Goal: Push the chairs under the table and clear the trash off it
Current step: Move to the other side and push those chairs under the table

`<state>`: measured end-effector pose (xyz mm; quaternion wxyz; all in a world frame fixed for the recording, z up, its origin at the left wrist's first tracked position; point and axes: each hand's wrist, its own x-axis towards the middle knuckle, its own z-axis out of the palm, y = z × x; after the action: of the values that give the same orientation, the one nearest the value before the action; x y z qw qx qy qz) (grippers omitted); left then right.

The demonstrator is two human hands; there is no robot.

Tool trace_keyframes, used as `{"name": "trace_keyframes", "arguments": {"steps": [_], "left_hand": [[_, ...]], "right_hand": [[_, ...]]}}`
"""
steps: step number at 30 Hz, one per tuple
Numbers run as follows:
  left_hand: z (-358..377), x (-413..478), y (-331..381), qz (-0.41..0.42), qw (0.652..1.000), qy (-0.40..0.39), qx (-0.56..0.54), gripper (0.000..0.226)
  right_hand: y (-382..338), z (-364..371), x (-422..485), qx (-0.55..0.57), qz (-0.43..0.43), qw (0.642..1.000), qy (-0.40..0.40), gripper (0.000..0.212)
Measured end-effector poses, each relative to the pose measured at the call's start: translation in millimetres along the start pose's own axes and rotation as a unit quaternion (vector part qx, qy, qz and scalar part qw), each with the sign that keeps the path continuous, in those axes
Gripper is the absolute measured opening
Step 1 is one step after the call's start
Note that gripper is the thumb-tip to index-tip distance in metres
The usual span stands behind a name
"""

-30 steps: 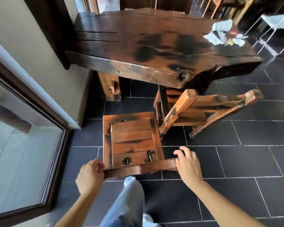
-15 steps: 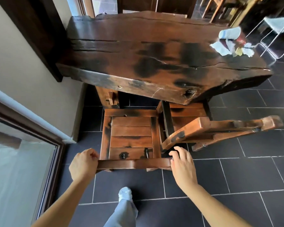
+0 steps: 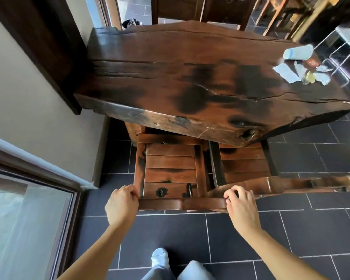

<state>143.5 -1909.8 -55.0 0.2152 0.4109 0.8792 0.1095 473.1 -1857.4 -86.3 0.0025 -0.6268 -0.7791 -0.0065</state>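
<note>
The chair (image 3: 170, 168) has slid forward, its seat's far edge now under the table (image 3: 190, 77). Both hands grip its back rail (image 3: 180, 204): left hand (image 3: 121, 205) curled round the left end, right hand (image 3: 242, 211) round the right. The trash (image 3: 303, 71) — paper scraps, perhaps a cup — lies well beyond the right fingers (image 3: 233, 192), on the tabletop's far corner.

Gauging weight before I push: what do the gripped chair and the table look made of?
The gripped chair looks like solid wood, stained reddish-brown with dark patches; its seat slats show grain. The table looks like one thick wood slab, stained, slightly glossy, with cracks and a knot.
</note>
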Motion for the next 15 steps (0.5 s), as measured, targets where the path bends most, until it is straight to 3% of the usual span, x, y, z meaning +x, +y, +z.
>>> {"name": "trace_keyframes", "arguments": {"steps": [15], "left_hand": [[1, -2, -5, 0.021, 1.0, -0.021, 0.006, 0.025]], "right_hand": [[-9, -27, -11, -0.018, 0.039, 0.996, -0.079, 0.025]]}}
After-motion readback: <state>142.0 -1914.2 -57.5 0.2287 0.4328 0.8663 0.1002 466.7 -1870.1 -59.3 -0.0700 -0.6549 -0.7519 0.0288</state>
